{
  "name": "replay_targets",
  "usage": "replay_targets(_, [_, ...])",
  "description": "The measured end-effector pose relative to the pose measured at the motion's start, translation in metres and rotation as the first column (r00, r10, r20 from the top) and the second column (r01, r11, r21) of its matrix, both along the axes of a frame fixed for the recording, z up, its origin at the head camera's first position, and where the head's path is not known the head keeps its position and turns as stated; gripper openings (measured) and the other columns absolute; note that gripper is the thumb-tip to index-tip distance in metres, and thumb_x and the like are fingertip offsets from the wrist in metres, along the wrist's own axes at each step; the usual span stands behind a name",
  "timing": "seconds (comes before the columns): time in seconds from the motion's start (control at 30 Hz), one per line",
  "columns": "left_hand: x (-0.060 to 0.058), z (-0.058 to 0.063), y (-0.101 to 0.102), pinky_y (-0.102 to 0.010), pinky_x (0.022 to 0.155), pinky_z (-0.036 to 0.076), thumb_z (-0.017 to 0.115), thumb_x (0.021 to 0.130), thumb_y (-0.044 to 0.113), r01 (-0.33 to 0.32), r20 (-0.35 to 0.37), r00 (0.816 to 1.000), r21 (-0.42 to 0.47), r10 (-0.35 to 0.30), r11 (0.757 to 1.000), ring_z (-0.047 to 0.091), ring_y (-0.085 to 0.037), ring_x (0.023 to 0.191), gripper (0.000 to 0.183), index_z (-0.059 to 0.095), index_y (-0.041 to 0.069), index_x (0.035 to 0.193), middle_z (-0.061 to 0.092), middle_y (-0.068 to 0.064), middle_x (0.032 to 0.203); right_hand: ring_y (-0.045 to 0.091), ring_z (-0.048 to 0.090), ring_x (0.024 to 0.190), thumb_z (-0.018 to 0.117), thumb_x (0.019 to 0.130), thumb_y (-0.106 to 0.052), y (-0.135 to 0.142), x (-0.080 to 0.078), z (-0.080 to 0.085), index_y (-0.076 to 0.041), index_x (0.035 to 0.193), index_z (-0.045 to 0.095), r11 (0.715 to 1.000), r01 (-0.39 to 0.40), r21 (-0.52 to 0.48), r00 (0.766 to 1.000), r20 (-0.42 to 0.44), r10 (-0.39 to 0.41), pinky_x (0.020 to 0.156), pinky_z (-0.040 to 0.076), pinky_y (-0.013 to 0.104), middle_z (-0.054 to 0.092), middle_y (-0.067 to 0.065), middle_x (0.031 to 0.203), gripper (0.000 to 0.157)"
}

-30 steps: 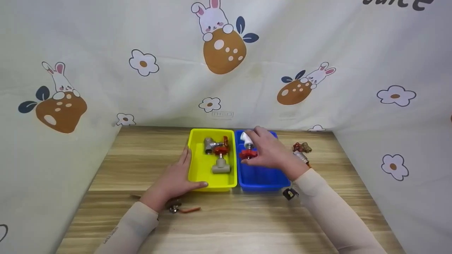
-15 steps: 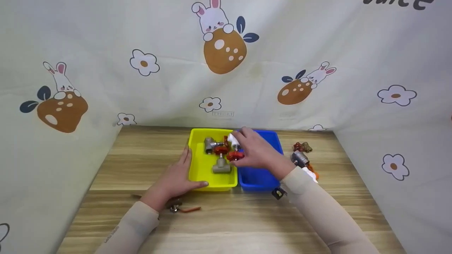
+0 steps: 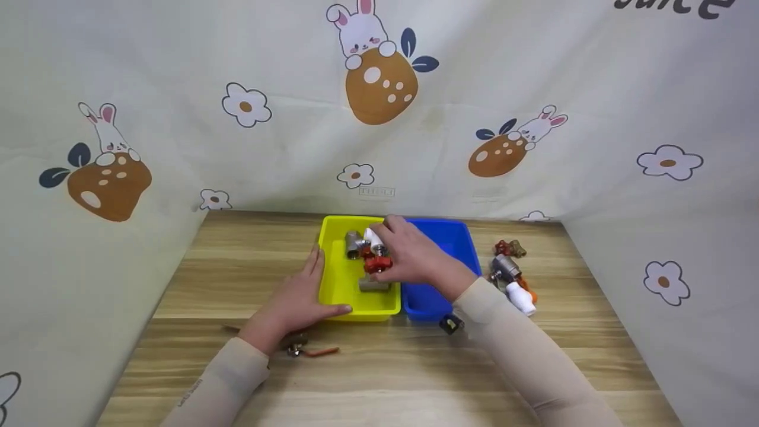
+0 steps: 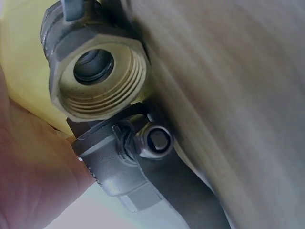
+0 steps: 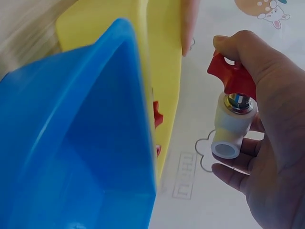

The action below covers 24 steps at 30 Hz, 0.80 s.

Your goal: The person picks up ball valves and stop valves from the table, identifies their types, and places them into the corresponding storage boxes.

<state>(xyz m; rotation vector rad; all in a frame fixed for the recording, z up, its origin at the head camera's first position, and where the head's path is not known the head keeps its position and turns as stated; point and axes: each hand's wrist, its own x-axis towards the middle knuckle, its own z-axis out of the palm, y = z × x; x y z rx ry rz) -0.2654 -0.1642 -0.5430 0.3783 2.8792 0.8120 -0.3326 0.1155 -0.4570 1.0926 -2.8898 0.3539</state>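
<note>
My right hand (image 3: 415, 255) grips a white plastic stop valve with a red handwheel (image 5: 231, 119), thumb on the wheel and fingers round the white body. It is above the right half of the yellow bin (image 3: 338, 290). In that bin lie a metal valve (image 3: 354, 245) and a grey tee-shaped valve (image 3: 373, 286), partly hidden by my right hand. My left hand (image 3: 290, 302) rests against the yellow bin's left side, fingers extended along the wall and thumb at the front rim.
A blue bin (image 3: 436, 299) adjoins the yellow one. Several valves lie on the right, among them a metal one (image 3: 506, 267) and a white one (image 3: 520, 298). Near my left wrist lie valves, one with a threaded opening (image 4: 102, 81). A patterned cloth (image 3: 284, 154) stands behind.
My right hand has carried the white valve leftward from over the blue bin to over the yellow bin. The left hand has stayed against the yellow bin.
</note>
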Motion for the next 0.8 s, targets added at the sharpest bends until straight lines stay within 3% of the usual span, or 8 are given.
replay_targets(0.4, [0.000,0.000,0.001,-0.068,0.125,0.035,0.076,0.082,0.087,-0.007,-0.008,1.000,0.009,0.007,1.000,0.039,-0.052,0.156,0.144,0.003,0.009,0.178,0.002,-0.014,0.186,0.018,0.051,0.120,0.092,0.082,-0.060,-0.028,-0.003,-0.005,-0.021,0.163,0.049,0.999,-0.018,0.034,0.999,0.048,0.017,0.111,0.053,0.039,0.053,0.000,0.136,0.100])
replay_targets(0.63, [0.001,0.000,0.000,-0.074,0.125,0.030,0.076,0.084,0.083,0.018,-0.014,1.000,0.034,-0.017,0.999,0.036,-0.053,0.157,0.141,0.003,0.007,0.178,-0.003,-0.013,0.186,0.021,0.054,0.119,0.091,0.084,-0.059,-0.039,-0.006,-0.003,-0.019,0.165,0.047,0.997,-0.016,0.071,0.998,0.059,0.011,0.109,0.055,0.039,0.054,0.005,0.139,0.101])
replay_targets(0.8, [0.002,0.000,0.000,-0.073,0.125,0.032,0.076,0.084,0.084,0.016,-0.024,1.000,0.027,-0.015,0.999,0.037,-0.055,0.156,0.141,0.003,0.006,0.178,-0.001,-0.014,0.186,0.018,0.053,0.119,0.092,0.084,-0.057,-0.045,-0.007,-0.004,-0.022,0.165,0.047,0.998,0.002,0.066,0.995,0.103,-0.009,0.111,0.055,0.038,0.053,0.002,0.140,0.100])
